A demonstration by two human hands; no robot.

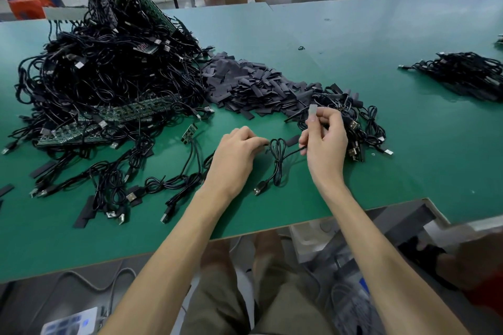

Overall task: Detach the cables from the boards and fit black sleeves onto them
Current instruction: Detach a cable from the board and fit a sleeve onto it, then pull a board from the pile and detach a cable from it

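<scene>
A coiled black USB cable (pixel 277 163) lies on the green table (pixel 353 35) between my hands. My left hand (pixel 235 158) has its fingers curled at the coil's left side, holding the cable. My right hand (pixel 324 141) is raised just right of the coil and pinches a small pale piece (pixel 313 113) between thumb and fingers, with the cable's thin end running into that hand. A heap of flat black sleeves (pixel 253 84) lies behind my hands. A big tangle of cables with green boards (pixel 109 68) fills the left.
A small board with its cable (pixel 189 133) and loose cables with sleeves lie at front left. Cables (pixel 359 128) are piled right of my right hand, another bundle (pixel 462 73) at far right. The table's front edge runs close to my body. A person stands beyond the table.
</scene>
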